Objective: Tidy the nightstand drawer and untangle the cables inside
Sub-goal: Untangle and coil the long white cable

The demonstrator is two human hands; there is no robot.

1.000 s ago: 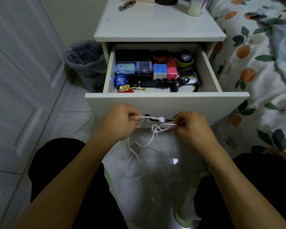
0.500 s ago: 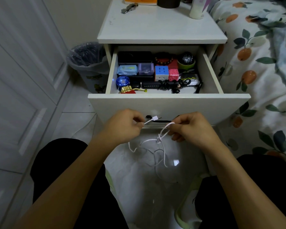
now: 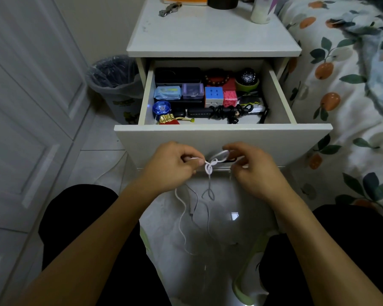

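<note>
The left hand point(image 3: 170, 164) pinched one end of the white cable point(image 3: 209, 167) while the right hand point(image 3: 250, 166) held its loop, both just in front of the drawer point(image 3: 221, 138). A knot sat between them, so untangling looked unfinished. Inside the drawer, a black cable bundle point(image 3: 224, 111) lay coiled near the front; the other items seemed mostly arranged.

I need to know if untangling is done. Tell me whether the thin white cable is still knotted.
Knotted. The thin white cable shows a small looped knot between the left hand and right hand, both pinching it.
</note>
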